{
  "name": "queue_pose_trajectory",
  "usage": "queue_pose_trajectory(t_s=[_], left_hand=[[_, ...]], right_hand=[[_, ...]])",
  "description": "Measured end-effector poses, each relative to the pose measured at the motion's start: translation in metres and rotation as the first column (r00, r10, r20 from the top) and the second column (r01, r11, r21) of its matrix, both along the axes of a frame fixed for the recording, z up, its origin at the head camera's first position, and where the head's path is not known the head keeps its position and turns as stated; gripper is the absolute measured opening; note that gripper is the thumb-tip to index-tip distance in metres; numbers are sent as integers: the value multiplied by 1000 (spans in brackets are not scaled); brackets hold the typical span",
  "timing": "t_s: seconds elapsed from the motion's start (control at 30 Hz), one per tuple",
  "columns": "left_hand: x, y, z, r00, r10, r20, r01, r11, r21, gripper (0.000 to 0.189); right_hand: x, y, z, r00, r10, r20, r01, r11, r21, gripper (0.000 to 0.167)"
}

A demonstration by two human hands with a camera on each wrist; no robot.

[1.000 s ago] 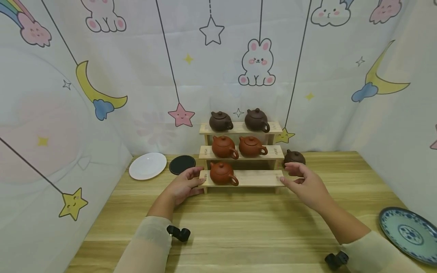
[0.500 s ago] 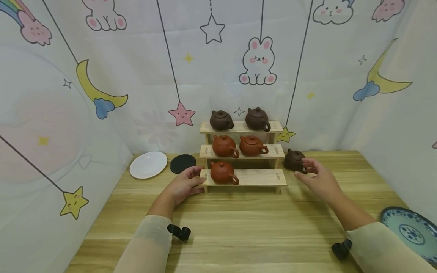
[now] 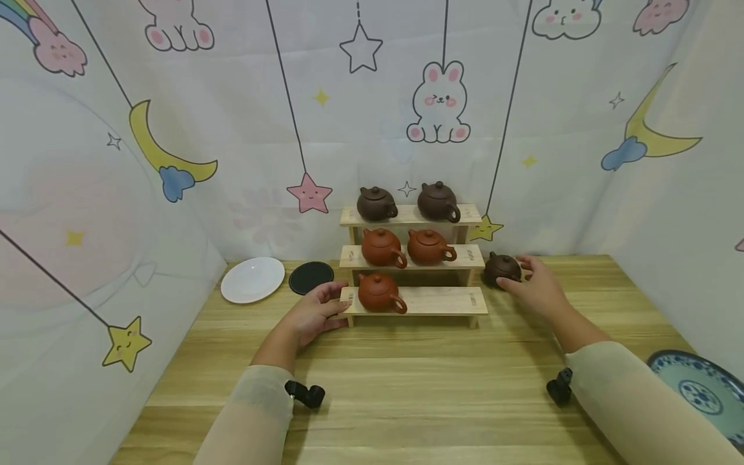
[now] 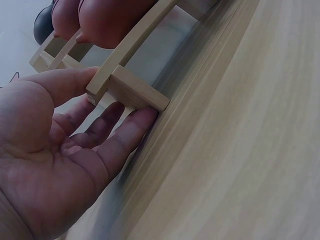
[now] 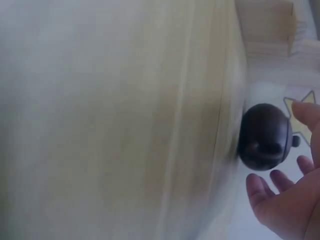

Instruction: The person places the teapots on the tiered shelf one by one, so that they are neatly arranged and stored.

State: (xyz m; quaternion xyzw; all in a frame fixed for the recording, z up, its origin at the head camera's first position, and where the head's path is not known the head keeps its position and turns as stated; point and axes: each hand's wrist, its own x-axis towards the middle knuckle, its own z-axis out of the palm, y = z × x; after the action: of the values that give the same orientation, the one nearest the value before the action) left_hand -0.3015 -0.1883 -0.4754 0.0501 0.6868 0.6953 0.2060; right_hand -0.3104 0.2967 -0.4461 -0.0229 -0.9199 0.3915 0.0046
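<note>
My left hand (image 3: 310, 316) grips the left end of a three-tier wooden display stand (image 3: 444, 299). In the left wrist view its thumb lies on the lowest board and its fingers touch the stand's leg (image 4: 140, 87). My right hand (image 3: 540, 289) reaches around a dark brown teapot (image 3: 500, 268) standing on the table right of the stand. The right wrist view shows spread fingers beside this teapot (image 5: 265, 135), with a gap between. One reddish teapot (image 3: 378, 292) sits at the left of the lowest tier.
Two reddish teapots (image 3: 427, 247) stand on the middle tier and two dark teapots (image 3: 438, 202) on the top one. A white plate (image 3: 252, 280) and a black round coaster (image 3: 311, 278) lie left. A blue-patterned plate (image 3: 700, 397) is at right. A printed curtain hangs behind.
My right hand has left the stand's right end and moved right to the dark teapot, its thumb now in front of it. My left hand keeps its place on the stand.
</note>
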Motion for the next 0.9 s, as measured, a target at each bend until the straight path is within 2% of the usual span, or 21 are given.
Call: queue_pose_trajectory(t_s=[0.27,0.5,0.73,0.9], left_hand=[[-3,1,1,1000,1,-3,-1,1000,-3,61],[-2,1,1,1000,-10,3,10,1000,6,63],[0,1,0,1000,-14,-1,14,1000,6,63],[1,0,0,1000,-2,-1,2,1000,10,63]], right_hand=[[-20,1,-1,999,-7,32,8,1000,-6,99],[-30,-1,-9,1000,4,17,-5,998,69,95],[-29,0,-10,1000,-9,1,9,997,83,93],[-19,4,-7,1000,6,13,-6,998,69,95]])
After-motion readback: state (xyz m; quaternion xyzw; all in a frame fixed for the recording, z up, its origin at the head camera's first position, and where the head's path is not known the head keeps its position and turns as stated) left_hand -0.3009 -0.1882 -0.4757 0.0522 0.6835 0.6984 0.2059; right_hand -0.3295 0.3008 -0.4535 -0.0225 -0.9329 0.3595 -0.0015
